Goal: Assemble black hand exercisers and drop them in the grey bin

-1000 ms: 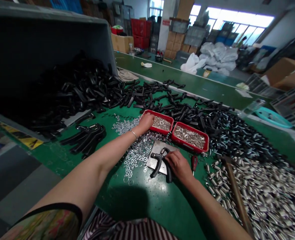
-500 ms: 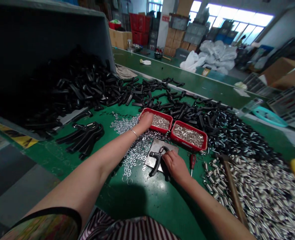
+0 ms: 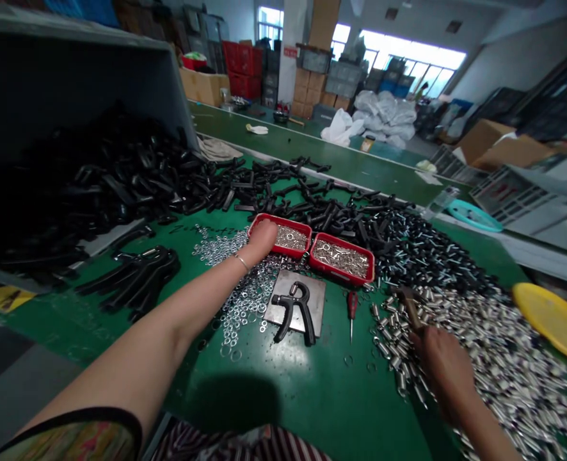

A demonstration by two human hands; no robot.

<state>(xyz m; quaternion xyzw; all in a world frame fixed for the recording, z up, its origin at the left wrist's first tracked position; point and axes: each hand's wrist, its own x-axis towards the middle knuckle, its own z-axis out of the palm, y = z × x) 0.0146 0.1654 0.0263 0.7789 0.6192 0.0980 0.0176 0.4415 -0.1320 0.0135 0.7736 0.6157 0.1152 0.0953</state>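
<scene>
My left hand [image 3: 263, 238] is down in the left red tray [image 3: 307, 241], its fingers curled together among small metal parts; what they pinch is hidden. My right hand [image 3: 444, 362] is wrapped around the wooden handle of a hammer [image 3: 412, 312], whose head lies by the heap of metal cylinders [image 3: 509, 378]. Between the hands, a black A-shaped hand grip exerciser [image 3: 288, 317] with a spring at its top lies on a square metal plate [image 3: 318, 301], untouched by either hand. A second red tray [image 3: 370, 272] of small pins adjoins the first.
A red-handled screwdriver [image 3: 352, 306] lies right of the plate. Loose nuts and rings [image 3: 245, 307] spread to its left. Several assembled grips [image 3: 134, 282] lie further left, before a grey bin [image 3: 178, 96] of black handles. Black handles and screws [image 3: 422, 250] cover the back. A yellow lid [image 3: 552, 323] sits far right.
My right hand has let go of the hand grip exerciser and moved right onto the hammer handle. My left hand stays in the left tray. The view has turned slightly right.
</scene>
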